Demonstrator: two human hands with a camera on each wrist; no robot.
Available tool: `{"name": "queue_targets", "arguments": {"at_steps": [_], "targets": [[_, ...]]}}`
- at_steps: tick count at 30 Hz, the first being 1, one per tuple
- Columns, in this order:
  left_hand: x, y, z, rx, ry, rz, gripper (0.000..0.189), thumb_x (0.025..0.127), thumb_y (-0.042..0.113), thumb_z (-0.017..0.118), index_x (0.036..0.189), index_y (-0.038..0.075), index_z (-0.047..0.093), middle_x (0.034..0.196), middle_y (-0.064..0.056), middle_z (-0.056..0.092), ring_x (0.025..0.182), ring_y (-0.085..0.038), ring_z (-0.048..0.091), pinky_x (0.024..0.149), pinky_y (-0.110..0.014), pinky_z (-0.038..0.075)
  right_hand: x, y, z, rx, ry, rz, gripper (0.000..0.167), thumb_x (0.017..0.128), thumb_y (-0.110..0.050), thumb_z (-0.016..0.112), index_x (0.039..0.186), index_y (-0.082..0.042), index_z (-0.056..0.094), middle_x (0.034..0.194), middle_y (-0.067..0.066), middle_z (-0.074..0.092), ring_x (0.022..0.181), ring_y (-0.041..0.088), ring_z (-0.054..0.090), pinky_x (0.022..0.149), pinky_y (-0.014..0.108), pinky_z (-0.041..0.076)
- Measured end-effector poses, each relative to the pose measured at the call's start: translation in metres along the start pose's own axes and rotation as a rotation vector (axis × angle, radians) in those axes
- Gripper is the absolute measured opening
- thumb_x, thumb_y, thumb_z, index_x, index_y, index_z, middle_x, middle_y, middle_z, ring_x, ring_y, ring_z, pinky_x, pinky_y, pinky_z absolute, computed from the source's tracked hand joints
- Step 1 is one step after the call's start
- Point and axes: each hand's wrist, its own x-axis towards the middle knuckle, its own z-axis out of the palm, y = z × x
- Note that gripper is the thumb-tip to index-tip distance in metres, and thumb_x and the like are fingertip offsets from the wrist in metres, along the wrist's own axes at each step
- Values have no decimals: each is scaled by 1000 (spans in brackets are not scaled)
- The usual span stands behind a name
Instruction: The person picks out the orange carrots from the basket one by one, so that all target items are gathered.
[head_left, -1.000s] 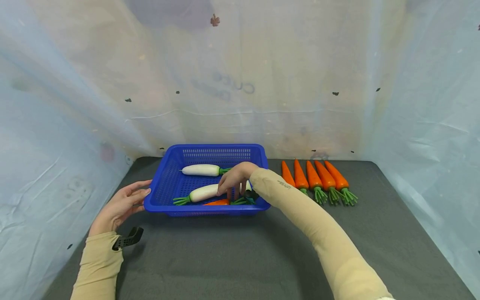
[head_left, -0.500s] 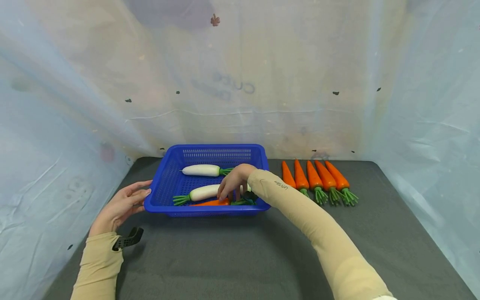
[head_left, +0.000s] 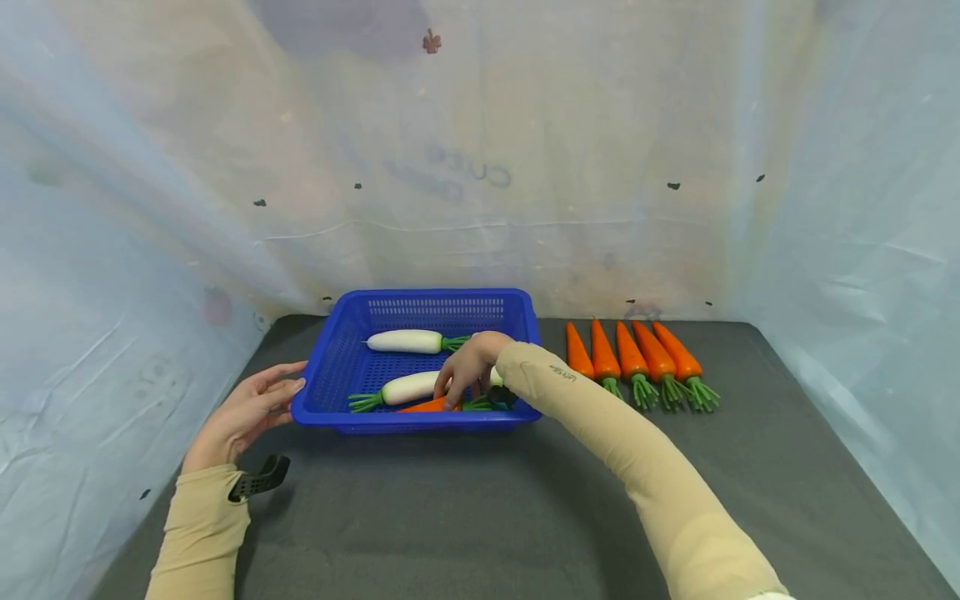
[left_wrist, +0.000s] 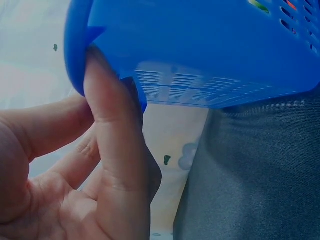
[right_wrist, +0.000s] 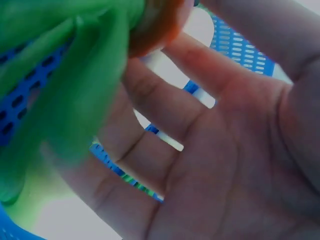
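A blue perforated basket [head_left: 420,423] stands on the dark grey table. My left hand [head_left: 242,414] grips its left rim; the left wrist view shows thumb and fingers [left_wrist: 117,125] at the blue edge. Inside the basket, my right hand [head_left: 469,367] holds an orange carrot [head_left: 426,406] near its green top, lying along the front wall. Up close, the right wrist view has the carrot's green stems [right_wrist: 85,75] beside the fingers. A white radish [head_left: 408,388] lies just behind that carrot, partly hidden by the hand. Another white radish [head_left: 405,341] lies farther back.
Several carrots [head_left: 630,358] lie in a row to the right of the basket, tips pointing back. A pale plastic sheet [head_left: 480,167] hangs behind and on both sides. The table [head_left: 420,517] extends in front of the basket.
The carrot under my right hand has shifted slightly within the basket, and more of its tip shows than a second ago. My left hand keeps its place on the rim.
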Motion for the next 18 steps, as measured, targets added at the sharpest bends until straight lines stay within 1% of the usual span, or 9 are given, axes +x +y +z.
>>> {"name": "queue_targets", "arguments": {"at_steps": [4,6,8,11,14,18], "targets": [[0,0,1,12,11,1,68,95,33,59,148,5,28,101,3,67,86,-15,66,74,-32,54,-4,2,-1,-16,-8,-39,47,95,-28,63,139,-22,48,120,0,56,92,19,61,83,30,50],[0,0,1,15,11,3,68,95,33,59,149,5,28,101,4,67,86,-15,66,74,-32,54,-7,4,-2,-7,-6,-51,47,94,-28,64,137,-21,48,113,1,60,87,18,60,82,30,50],[1,0,0,14,10,4,68,95,33,59,149,5,28,101,4,67,86,-15,66,74,-32,54,-11,5,-3,1,11,-68,47,92,-29,66,136,-21,50,112,1,60,85,18,59,83,30,50],[1,0,0,9,9,-1,69,95,33,60,149,5,27,101,4,67,86,-15,66,74,-32,54,-18,9,-4,42,44,-98,46,91,-29,67,134,-20,52,114,3,60,89,18,59,85,32,50],[0,0,0,12,13,-6,69,95,32,60,149,5,27,100,4,67,85,-15,66,74,-32,54,-24,14,-6,92,81,-143,46,91,-28,67,133,-19,52,119,3,58,100,17,59,87,33,50],[-1,1,1,18,16,-4,69,96,32,60,149,4,27,101,4,67,85,-15,66,74,-32,54,-32,20,-11,130,126,-192,47,92,-30,65,136,-19,49,119,3,59,102,17,59,86,32,50]]}}
